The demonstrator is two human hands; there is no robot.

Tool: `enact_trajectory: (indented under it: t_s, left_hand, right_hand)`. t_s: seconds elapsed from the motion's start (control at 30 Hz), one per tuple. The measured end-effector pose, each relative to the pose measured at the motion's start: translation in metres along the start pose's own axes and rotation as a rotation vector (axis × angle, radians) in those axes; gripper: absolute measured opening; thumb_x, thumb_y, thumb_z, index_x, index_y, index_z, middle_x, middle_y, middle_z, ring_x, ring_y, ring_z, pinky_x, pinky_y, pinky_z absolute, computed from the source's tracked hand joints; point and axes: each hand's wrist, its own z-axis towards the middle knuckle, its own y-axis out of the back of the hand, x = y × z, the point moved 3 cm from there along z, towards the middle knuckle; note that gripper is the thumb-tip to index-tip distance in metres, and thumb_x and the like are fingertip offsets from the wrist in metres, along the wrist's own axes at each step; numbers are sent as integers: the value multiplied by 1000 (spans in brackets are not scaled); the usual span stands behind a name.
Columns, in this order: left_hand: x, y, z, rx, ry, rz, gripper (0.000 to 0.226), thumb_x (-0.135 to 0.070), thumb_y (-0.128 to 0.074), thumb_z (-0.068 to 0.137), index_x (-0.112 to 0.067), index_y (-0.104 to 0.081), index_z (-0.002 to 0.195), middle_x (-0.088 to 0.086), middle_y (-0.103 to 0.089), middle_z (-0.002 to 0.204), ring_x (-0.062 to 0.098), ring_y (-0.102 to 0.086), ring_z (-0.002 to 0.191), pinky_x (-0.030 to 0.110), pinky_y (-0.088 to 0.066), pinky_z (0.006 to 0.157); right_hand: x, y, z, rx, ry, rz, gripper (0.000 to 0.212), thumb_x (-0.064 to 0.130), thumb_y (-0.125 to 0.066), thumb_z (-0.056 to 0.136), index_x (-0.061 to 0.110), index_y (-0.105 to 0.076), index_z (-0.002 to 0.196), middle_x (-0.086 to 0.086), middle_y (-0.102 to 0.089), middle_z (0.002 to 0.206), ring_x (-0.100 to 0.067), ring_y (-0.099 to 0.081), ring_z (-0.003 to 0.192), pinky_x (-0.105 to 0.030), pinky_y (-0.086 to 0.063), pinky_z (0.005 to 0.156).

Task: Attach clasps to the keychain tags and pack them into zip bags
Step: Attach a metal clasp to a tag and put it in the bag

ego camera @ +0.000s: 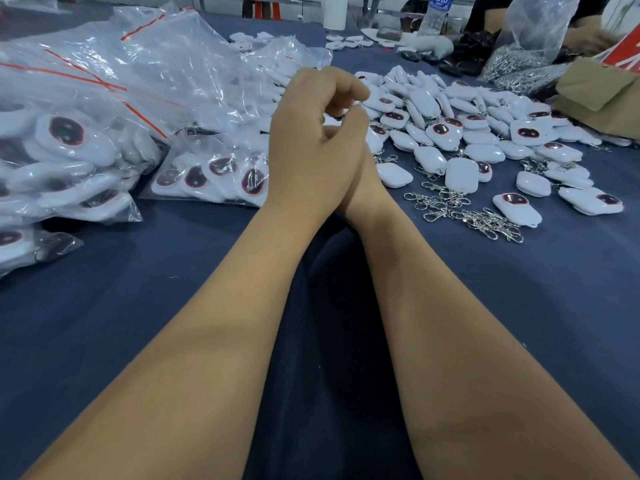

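On the blue-clothed table (173, 289): at left, filled zip bags (104, 98) heaped high, liable to slide over the work area; at right, loose keychain tags (460, 133), with tangled clasps (464, 209) in front that could lift out in a clump. At centre, the left hand (311, 147) curls over the right hand (360, 174), largely hiding it; whether either pinches anything cannot be told, so a small clasp could drop unnoticed.

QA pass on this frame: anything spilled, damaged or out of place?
Nothing stands out. Loose tags and clasps lie heaped on the cloth at right, filled zip bags piled at left. That reads as normal work clutter.
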Motion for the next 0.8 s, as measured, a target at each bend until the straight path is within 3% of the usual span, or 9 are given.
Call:
enact_trajectory:
  t_s: [0.07,0.13,0.17,0.3,0.43,0.57,0.67,0.73,0.8]
  left_hand:
    - [1,-1,1,18,77,-82,18,-7,-52,78,-19,-65,83,2,-63,93,2,-56,84,18,-46,80]
    - [3,0,4,15,181,-209,20,-5,-51,78,-20,-65,78,3,-65,92,6,-58,85,28,-50,81]
    - [5,0,5,12,240,-298,22,-3,-51,79,-18,-66,76,1,-65,89,9,-58,83,29,-51,79]
    - [17,-7,5,52,590,-658,27,-3,-48,91,-15,-70,79,-1,-64,79,13,-59,76,26,-53,73]
    - [35,-9,2,68,804,-568,12,-19,-56,90,-20,-68,88,-5,-65,84,11,-64,82,29,-49,84]
    - [47,-2,9,-78,836,-450,7,-18,-58,89,-19,-64,86,-5,-64,80,10,-60,74,26,-46,75]
    - [58,4,15,-117,744,-351,22,-6,-51,90,-21,-65,87,-3,-61,80,12,-56,78,22,-42,71]
    - [64,5,16,-102,710,-329,29,-1,-47,91,-22,-66,94,-4,-64,84,9,-58,78,17,-44,66]
    - [67,5,17,-66,702,-324,32,2,-44,92,-20,-64,100,-5,-66,87,8,-60,78,15,-46,63]
  right_hand:
    - [4,9,2,-161,67,-368,20,19,-44,88,25,-43,69,5,-60,77,-19,-58,87,-41,-49,88]
    - [1,22,7,-392,-25,-733,7,19,-50,86,20,-57,85,-4,-61,99,-26,-52,100,-41,-41,90]
    - [-1,25,9,-449,-104,-827,15,19,-50,85,20,-58,98,-7,-58,112,-29,-47,110,-42,-35,94]
    - [-9,28,5,-424,-280,-855,31,19,-48,86,19,-51,117,-12,-39,136,-34,-30,128,-46,-23,104]
    - [-9,31,7,-420,-263,-883,35,14,-47,89,20,-52,123,-11,-44,136,-33,-34,129,-44,-25,104]
    - [-5,29,9,-434,-112,-567,39,2,-42,87,15,-51,123,-7,-53,126,-29,-49,118,-39,-40,96]
    - [-4,26,9,-393,-98,-25,40,-5,-42,86,15,-52,120,3,-57,98,-18,-59,82,-23,-49,67]
    - [-6,23,11,-350,-122,141,41,-8,-45,85,16,-52,118,7,-57,88,-10,-56,67,-15,-46,53]
    - [-8,20,14,-312,-139,232,44,-10,-52,84,16,-51,119,5,-62,91,-12,-60,75,-18,-51,64]
